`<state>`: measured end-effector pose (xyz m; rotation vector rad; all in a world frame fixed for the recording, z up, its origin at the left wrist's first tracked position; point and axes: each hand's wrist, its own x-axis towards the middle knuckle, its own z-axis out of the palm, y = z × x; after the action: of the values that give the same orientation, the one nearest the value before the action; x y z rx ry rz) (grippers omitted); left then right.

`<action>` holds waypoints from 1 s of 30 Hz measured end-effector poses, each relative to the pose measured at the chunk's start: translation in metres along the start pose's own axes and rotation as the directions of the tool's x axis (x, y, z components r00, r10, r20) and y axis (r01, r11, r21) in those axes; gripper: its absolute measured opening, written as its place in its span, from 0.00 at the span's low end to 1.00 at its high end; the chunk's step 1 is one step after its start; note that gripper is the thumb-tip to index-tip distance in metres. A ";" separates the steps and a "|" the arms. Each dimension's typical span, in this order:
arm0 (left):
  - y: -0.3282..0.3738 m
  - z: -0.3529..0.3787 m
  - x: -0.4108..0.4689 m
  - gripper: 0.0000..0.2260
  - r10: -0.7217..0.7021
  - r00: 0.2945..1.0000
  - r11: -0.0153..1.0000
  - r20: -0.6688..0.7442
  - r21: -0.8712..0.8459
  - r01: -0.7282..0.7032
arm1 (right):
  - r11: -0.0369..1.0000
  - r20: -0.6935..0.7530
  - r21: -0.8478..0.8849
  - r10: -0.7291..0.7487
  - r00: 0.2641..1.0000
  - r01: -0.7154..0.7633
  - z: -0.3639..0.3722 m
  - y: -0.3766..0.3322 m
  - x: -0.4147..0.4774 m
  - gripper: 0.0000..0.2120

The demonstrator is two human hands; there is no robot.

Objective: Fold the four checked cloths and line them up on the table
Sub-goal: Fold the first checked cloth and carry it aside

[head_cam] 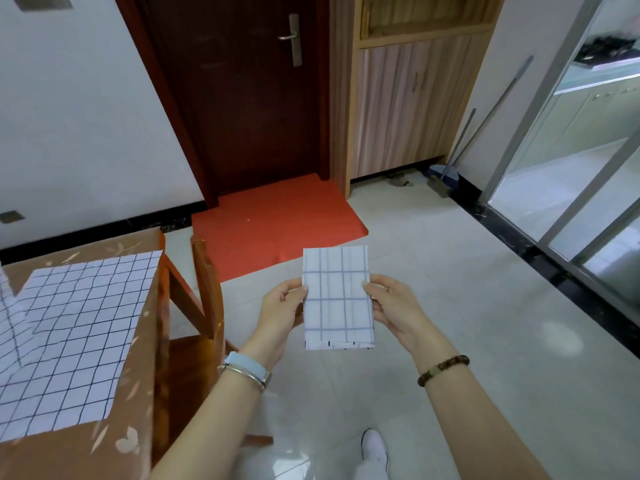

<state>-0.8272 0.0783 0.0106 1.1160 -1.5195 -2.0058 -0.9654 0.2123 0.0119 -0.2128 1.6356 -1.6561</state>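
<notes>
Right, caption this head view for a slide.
Left hand and right hand hold a folded checked cloth; unfolded cloths lie on the table.

White folded cloth [337,299] with blue checks, brown leaf-patterned tablecloth [104,441], red mat [273,226]

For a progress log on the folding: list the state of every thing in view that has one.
held cloth: folded to a narrow rectangle, held up over the floor.
left hand: grips its left edge.
right hand: grips its right edge.
spread cloth: lies open, unfolded, on the table.
door: closed.
cabinet door: closed.
</notes>
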 end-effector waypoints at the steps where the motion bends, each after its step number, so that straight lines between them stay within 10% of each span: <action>1: 0.002 0.005 0.010 0.08 0.004 1.000 1.000 -0.005 -0.014 -0.004 | 1.000 0.012 0.006 -0.001 1.000 0.001 -0.003 -0.006 0.010 0.08; 30: 0.061 0.049 0.224 0.06 0.003 0.970 0.995 -0.245 -0.098 -0.028 | 0.990 0.230 -0.133 0.085 0.969 -0.055 0.003 -0.104 0.264 0.08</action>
<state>-1.0113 -0.0702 -0.0088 1.2533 -1.2849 -1.8340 -1.1844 0.0327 0.0024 -0.3948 1.5487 -1.4174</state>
